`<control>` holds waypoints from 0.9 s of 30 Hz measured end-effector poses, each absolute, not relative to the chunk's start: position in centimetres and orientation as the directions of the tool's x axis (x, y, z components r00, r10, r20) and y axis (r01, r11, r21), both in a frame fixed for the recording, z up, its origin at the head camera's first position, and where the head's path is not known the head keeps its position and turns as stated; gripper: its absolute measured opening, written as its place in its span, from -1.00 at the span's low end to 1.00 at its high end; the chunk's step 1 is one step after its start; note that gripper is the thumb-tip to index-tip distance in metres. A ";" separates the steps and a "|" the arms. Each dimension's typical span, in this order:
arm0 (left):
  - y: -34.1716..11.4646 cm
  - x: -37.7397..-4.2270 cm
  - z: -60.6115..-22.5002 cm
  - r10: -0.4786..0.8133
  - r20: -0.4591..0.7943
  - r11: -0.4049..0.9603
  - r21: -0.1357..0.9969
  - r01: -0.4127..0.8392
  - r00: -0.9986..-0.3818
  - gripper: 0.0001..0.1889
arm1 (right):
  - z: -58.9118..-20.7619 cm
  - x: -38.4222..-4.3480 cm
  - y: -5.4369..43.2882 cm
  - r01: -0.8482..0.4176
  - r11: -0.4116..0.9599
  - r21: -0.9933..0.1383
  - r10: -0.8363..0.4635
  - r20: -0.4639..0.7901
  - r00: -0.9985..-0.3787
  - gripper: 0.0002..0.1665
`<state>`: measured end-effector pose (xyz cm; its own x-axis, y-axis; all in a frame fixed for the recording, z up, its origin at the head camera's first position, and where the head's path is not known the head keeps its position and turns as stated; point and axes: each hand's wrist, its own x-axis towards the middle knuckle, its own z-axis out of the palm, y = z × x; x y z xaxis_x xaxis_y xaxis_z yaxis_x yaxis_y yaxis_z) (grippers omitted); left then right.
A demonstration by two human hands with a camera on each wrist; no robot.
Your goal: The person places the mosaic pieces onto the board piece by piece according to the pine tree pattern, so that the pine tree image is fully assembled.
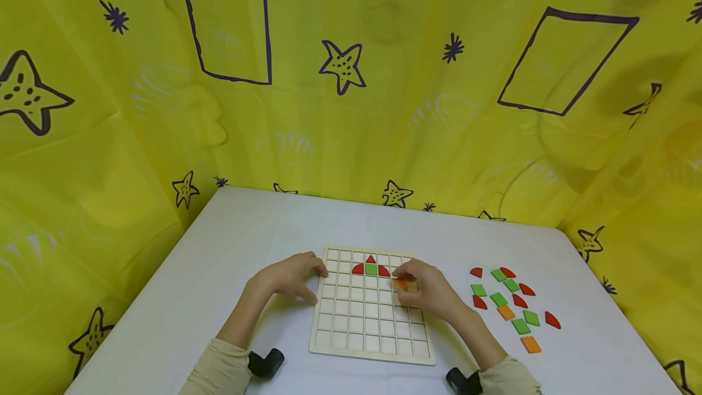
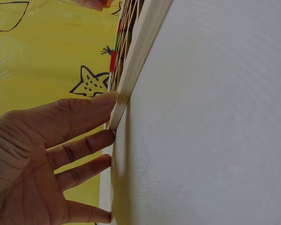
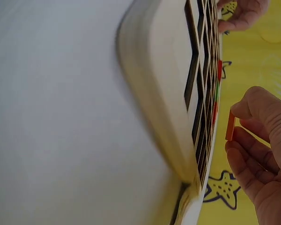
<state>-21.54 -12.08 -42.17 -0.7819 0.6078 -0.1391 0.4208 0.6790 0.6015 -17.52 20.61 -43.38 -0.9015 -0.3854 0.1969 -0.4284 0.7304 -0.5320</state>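
Note:
A pale wooden grid board (image 1: 373, 356) lies on the white table. In its upper rows sit a small red triangle (image 1: 370, 259), a green square tile (image 1: 371, 269) below it, and red quarter-round tiles, one on the left (image 1: 358, 269) and one on the right (image 1: 384, 270). My left hand (image 1: 287, 276) touches the board's left edge with thumb and fingers fairly straight. Over the board's upper right part, my right hand (image 1: 430, 290) pinches an orange tile (image 3: 230, 125) between thumb and fingers. The right wrist view shows that tile held on edge, apart from the board.
To the right of the board lie several loose tiles: green ones (image 1: 521, 326), red quarter-rounds (image 1: 552, 320) and orange ones (image 1: 531, 344). A yellow curtain (image 1: 296, 114) with drawn stars hangs behind the white table (image 1: 263, 218).

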 end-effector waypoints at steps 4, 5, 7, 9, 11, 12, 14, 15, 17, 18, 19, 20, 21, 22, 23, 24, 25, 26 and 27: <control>-12.1 -21.6 -42.2 0.607 -0.136 0.677 0.604 0.419 -0.783 -0.54 | -43.4 -17.8 19.1 -0.448 0.727 -0.520 -0.413 0.191 -0.891 -0.73; -12.1 -21.6 -42.2 0.607 -0.134 0.677 0.604 0.421 -0.784 -0.54 | -43.4 -17.9 18.8 -0.460 0.725 -0.513 -0.424 0.194 -0.885 -0.74; -12.1 -21.5 -42.1 0.608 -0.133 0.675 0.606 0.421 -0.783 -0.54 | -43.4 -18.1 18.1 -0.489 0.714 -0.501 -0.451 0.204 -0.869 -0.75; -12.1 -21.5 -42.1 0.607 -0.132 0.674 0.608 0.420 -0.784 -0.54 | -43.4 -18.2 17.5 -0.519 0.701 -0.489 -0.480 0.215 -0.850 -0.76; -12.0 -21.4 -42.1 0.605 -0.134 0.674 0.612 0.415 -0.785 -0.53 | -43.3 -18.4 17.0 -0.541 0.693 -0.476 -0.502 0.221 -0.836 -0.77; -12.0 -21.4 -42.1 0.606 -0.136 0.672 0.614 0.413 -0.784 -0.53 | -43.3 -18.5 16.7 -0.550 0.689 -0.471 -0.512 0.221 -0.830 -0.77; -12.0 -21.4 -42.2 0.610 -0.132 0.669 0.614 0.419 -0.782 -0.53 | -43.2 -18.7 16.3 -0.566 0.686 -0.457 -0.528 0.221 -0.820 -0.77; -12.0 -21.4 -42.3 0.612 -0.130 0.667 0.614 0.422 -0.780 -0.53 | -43.3 -18.8 16.2 -0.571 0.688 -0.448 -0.534 0.221 -0.816 -0.77; -12.0 -21.4 -42.3 0.615 -0.130 0.665 0.616 0.423 -0.778 -0.53 | -43.3 -19.1 15.9 -0.578 0.692 -0.432 -0.545 0.214 -0.811 -0.77; -12.0 -21.5 -42.4 0.617 -0.130 0.663 0.617 0.423 -0.776 -0.52 | -43.4 -19.2 15.9 -0.582 0.695 -0.422 -0.548 0.212 -0.809 -0.77; -12.0 -21.5 -42.4 0.618 -0.130 0.662 0.618 0.423 -0.776 -0.52 | -43.4 -19.2 15.8 -0.584 0.698 -0.414 -0.550 0.211 -0.808 -0.77; -12.0 -21.5 -42.4 0.617 -0.131 0.662 0.619 0.423 -0.776 -0.52 | -43.5 -19.3 15.8 -0.584 0.702 -0.408 -0.551 0.210 -0.808 -0.78; -12.1 -21.6 -42.4 0.614 -0.134 0.663 0.622 0.416 -0.778 -0.52 | -43.5 -19.4 15.7 -0.582 0.705 -0.406 -0.550 0.207 -0.810 -0.78; -12.1 -21.6 -42.5 0.613 -0.135 0.664 0.622 0.415 -0.779 -0.52 | -43.5 -19.4 15.7 -0.578 0.708 -0.406 -0.546 0.205 -0.812 -0.79; -12.1 -21.6 -42.4 0.613 -0.134 0.664 0.622 0.416 -0.778 -0.52 | -43.6 -19.4 15.7 -0.575 0.708 -0.409 -0.542 0.206 -0.814 -0.80; -12.1 -21.6 -42.4 0.612 -0.134 0.665 0.621 0.415 -0.779 -0.52 | -43.6 -19.4 15.6 -0.573 0.709 -0.412 -0.540 0.207 -0.816 -0.80; -12.2 -21.6 -42.4 0.611 -0.135 0.666 0.620 0.415 -0.780 -0.52 | -43.6 -19.4 15.6 -0.570 0.708 -0.417 -0.537 0.207 -0.818 -0.81; -12.2 -21.6 -42.4 0.611 -0.134 0.666 0.620 0.414 -0.781 -0.52 | -43.6 -19.4 15.6 -0.568 0.707 -0.420 -0.535 0.208 -0.819 -0.80; -12.2 -21.6 -42.4 0.611 -0.134 0.666 0.621 0.414 -0.780 -0.52 | -43.6 -19.4 15.6 -0.567 0.706 -0.424 -0.534 0.208 -0.820 -0.80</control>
<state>-21.55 -12.18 -42.39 -0.7802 0.6109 -0.1344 0.4141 0.6656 0.6209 -19.41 15.60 -43.61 -0.8197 -0.5336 0.2081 -0.5672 0.7062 -0.4238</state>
